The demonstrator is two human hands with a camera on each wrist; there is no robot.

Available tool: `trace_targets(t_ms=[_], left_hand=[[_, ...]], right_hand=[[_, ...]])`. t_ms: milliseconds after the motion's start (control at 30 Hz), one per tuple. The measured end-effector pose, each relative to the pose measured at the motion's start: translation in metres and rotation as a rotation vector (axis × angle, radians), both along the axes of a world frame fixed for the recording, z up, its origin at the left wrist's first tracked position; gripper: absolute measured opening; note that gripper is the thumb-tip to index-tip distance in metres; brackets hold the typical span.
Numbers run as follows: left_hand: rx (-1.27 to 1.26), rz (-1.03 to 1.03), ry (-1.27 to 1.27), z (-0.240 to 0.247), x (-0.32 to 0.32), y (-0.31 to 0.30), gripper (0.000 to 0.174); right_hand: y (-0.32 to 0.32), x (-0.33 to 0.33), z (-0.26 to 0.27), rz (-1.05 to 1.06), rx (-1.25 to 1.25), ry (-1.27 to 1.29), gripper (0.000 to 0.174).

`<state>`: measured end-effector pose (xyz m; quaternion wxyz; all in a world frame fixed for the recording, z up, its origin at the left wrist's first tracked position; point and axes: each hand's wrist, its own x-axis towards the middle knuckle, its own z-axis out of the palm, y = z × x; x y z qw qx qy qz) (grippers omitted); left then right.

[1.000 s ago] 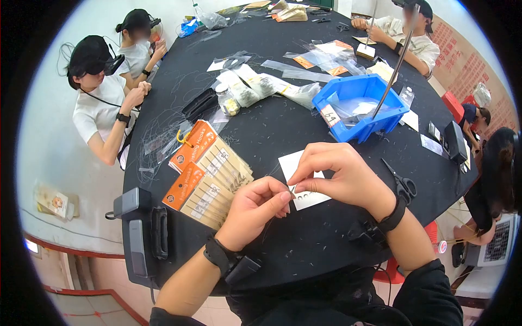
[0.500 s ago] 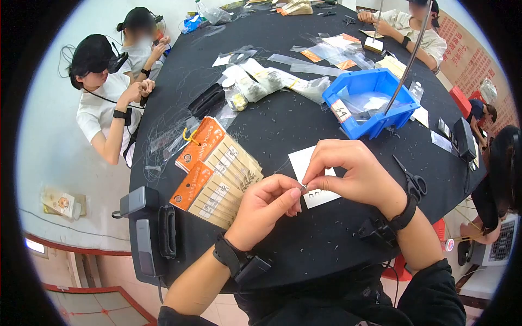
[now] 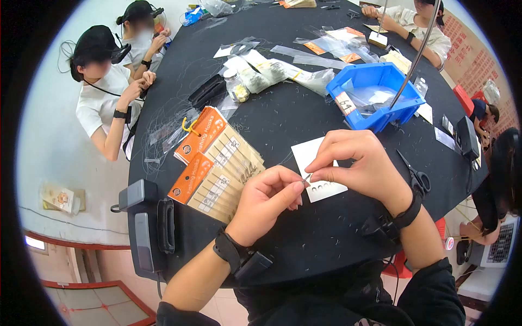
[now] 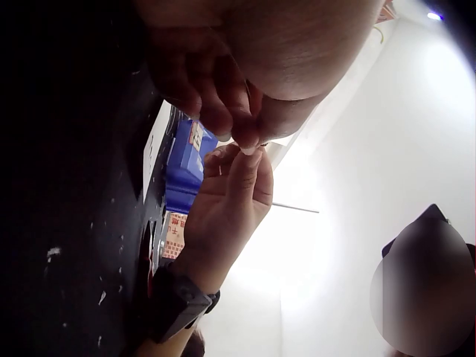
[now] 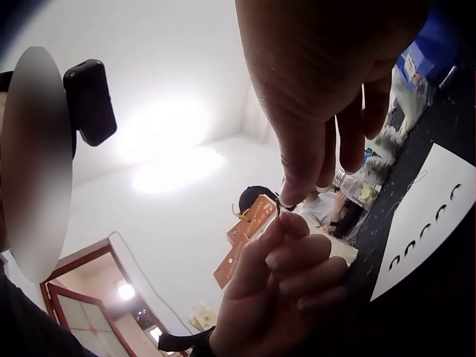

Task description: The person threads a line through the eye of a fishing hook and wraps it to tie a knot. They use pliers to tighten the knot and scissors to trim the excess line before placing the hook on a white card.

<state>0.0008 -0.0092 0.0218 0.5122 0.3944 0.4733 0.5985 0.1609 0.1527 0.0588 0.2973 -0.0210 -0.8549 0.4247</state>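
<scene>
Head view: the right hand (image 3: 356,162) is exposing more dark curved items (image 3: 328,186) on the white card (image 3: 304,156), suggesting fine handling is continuing; it and the left hand (image 3: 266,201) are pinching a small dark piece (image 3: 307,179). Left wrist view: fingertips are hiding it. Right wrist view: it is protruding between opposed fingertips

Worktop (image 3: 293,233), black; bin (image 3: 356,120), solid blue, with a white label (image 3: 345,103) marked in black; hook packets (image 3: 209,190), tan with orange headers; card (image 3: 333,191), white, bearing a row of dark hooks (image 5: 422,232).
</scene>
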Motion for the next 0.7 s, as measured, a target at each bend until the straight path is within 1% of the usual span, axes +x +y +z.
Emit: trace_targets(t_ms=[133,433,533,633,700], left_hand=[[0.012,0.016,-0.001,-0.0013,-0.0008,0.0,0.012],[-0.02,0.042,0.031,0.002,0.0017,0.001,0.014],[-0.016,0.032,0.036,0.0018,0.0019,0.0002,0.014],[-0.024,0.026,0.025,0.0025,0.0019,0.0001,0.013],[-0.036,0.029,0.027,0.0038,0.003,0.0001,0.011]], right_hand=[[0.0004,0.001,0.0003,-0.032,-0.011,-0.023,0.013],[0.0008,0.001,0.0021,-0.01,0.042,-0.008,0.011],[0.0014,0.0009,0.0009,-0.01,0.058,-0.012,0.014],[-0.0004,0.0008,0.0046,-0.051,0.027,-0.018,0.015],[-0.0012,-0.0001,0.0027,-0.014,-0.017,-0.01,0.015]])
